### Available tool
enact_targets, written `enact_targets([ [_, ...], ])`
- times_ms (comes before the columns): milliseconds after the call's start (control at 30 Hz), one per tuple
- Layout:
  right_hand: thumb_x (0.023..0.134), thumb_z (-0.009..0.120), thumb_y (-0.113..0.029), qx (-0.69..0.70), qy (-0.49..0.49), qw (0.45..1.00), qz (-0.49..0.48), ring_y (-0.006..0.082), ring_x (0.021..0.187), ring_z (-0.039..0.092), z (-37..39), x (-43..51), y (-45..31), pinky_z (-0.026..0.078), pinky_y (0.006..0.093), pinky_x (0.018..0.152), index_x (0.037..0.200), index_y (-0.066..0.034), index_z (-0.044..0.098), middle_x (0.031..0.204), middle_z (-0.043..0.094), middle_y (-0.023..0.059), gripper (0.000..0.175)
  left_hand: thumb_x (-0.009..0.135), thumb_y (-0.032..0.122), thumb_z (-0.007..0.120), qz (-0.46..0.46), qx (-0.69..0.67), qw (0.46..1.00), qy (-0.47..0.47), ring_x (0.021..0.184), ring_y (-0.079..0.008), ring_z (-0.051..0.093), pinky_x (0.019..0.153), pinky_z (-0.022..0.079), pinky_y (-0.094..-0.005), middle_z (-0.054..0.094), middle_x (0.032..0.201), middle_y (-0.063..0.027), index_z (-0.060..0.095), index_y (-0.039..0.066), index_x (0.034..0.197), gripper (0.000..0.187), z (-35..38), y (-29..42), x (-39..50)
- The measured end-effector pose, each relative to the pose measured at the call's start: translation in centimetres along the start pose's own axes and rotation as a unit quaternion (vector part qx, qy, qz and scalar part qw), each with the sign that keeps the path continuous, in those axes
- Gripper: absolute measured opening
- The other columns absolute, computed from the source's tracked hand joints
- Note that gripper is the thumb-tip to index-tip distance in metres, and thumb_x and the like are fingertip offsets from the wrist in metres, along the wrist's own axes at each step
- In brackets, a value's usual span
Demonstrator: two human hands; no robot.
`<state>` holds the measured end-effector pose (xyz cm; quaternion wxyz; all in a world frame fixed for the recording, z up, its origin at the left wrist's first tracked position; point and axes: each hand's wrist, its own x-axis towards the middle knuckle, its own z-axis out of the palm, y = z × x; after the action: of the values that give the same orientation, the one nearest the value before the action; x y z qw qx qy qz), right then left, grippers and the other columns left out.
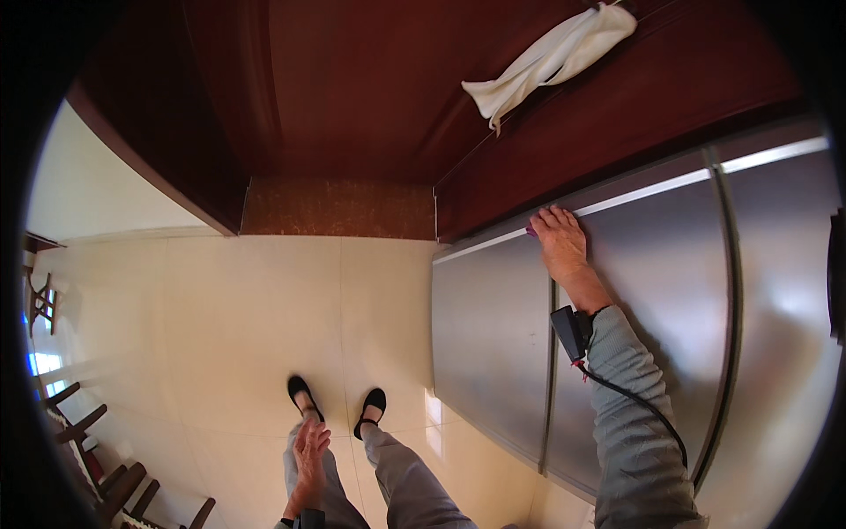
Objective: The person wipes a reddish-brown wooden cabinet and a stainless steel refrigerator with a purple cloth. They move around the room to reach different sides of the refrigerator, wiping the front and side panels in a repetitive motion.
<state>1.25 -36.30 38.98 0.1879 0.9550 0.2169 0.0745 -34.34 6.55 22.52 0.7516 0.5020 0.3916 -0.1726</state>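
Note:
My right hand (560, 241) reaches out to the side edge of a tall stainless-steel refrigerator (489, 317). Its fingers curl over the bright strip along that edge. Under them shows a small bit of purple cloth (531, 231), mostly hidden by the hand. Strapped to my right wrist is a black device (570, 332) with a cable running up the grey sleeve. My left hand (309, 453) hangs low in front of my left leg, holding nothing, its fingers slightly apart. Another dark band is partly in view at the left wrist.
Dark red wooden panelling and a door (350, 99) stand ahead, with a brown threshold (337, 208) below. A white cloth (555, 59) hangs from the door. Wooden chairs (125, 492) are at lower left, a folding stand (43, 304) above them. Pale tiles (251, 317) cover the floor.

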Motion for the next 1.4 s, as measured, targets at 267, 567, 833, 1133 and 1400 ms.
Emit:
enact_targets([
  [267, 0.079, 0.051, -0.014, -0.102, -0.163, 0.975, -0.109, 0.0314, 0.119, 0.047, 8.4, -10.1, -5.9, 0.034, 0.0401, 0.103, 0.098, -0.0032, 0.061, 0.113, 0.059, 0.0134, 0.024, 0.087, 0.039, 0.062, -0.061, 0.020, 0.997, -0.045, 0.095, -0.0218, 0.061, 0.084, 0.048, -0.0325, 0.059, 0.111, -0.0120, 0.047, 0.001, 0.127, 0.057, -3.0, 0.6, 5.2],
  [567, 0.079, 0.052, -0.016, -0.044, -0.318, 0.935, -0.149, 0.0300, 0.119, 0.044, 5.9, -14.5, -10.5, 0.030, 0.0450, 0.104, 0.100, -0.0041, 0.062, 0.120, 0.055, 0.0126, 0.026, 0.091, 0.042, 0.055, -0.037, 0.045, 0.997, -0.047, 0.098, -0.0184, 0.059, 0.087, 0.046, -0.0305, 0.059, 0.111, -0.0099, 0.043, 0.004, 0.130, 0.056, -7.7, 4.4, 12.0],
  [833, 0.086, 0.046, -0.013, -0.139, -0.200, 0.963, -0.115, 0.0287, 0.126, 0.041, 11.6, 1.0, -0.9, 0.026, 0.0429, 0.109, 0.113, -0.0050, 0.057, 0.130, 0.049, 0.0119, 0.030, 0.089, 0.040, 0.059, -0.075, 0.017, 0.997, 0.004, 0.096, -0.0181, 0.058, 0.086, 0.046, -0.0305, 0.059, 0.111, -0.0097, 0.045, 0.001, 0.127, 0.056, -4.7, -0.5, 12.6],
  [1133, 0.081, 0.053, -0.017, -0.063, -0.310, 0.930, -0.189, 0.0268, 0.116, 0.049, 13.6, -4.7, -7.2, 0.035, 0.0403, 0.101, 0.097, -0.0063, 0.064, 0.118, 0.058, 0.0096, 0.022, 0.090, 0.031, 0.060, -0.087, -0.046, 0.994, -0.039, 0.096, -0.0173, 0.057, 0.086, 0.045, -0.0297, 0.059, 0.110, -0.0083, 0.046, 0.001, 0.127, 0.049, 2.8, -3.6, 15.5],
  [1400, 0.085, 0.052, -0.010, -0.178, -0.191, 0.963, -0.066, 0.0346, 0.120, 0.046, 7.2, 3.7, -0.1, 0.031, 0.0460, 0.105, 0.107, -0.0042, 0.061, 0.124, 0.055, 0.0140, 0.025, 0.087, 0.035, 0.064, -0.093, -0.059, 0.993, -0.031, 0.096, -0.0155, 0.056, 0.086, 0.044, -0.0299, 0.059, 0.110, -0.0065, 0.047, 0.003, 0.126, 0.053, 1.7, -4.1, 18.3],
])
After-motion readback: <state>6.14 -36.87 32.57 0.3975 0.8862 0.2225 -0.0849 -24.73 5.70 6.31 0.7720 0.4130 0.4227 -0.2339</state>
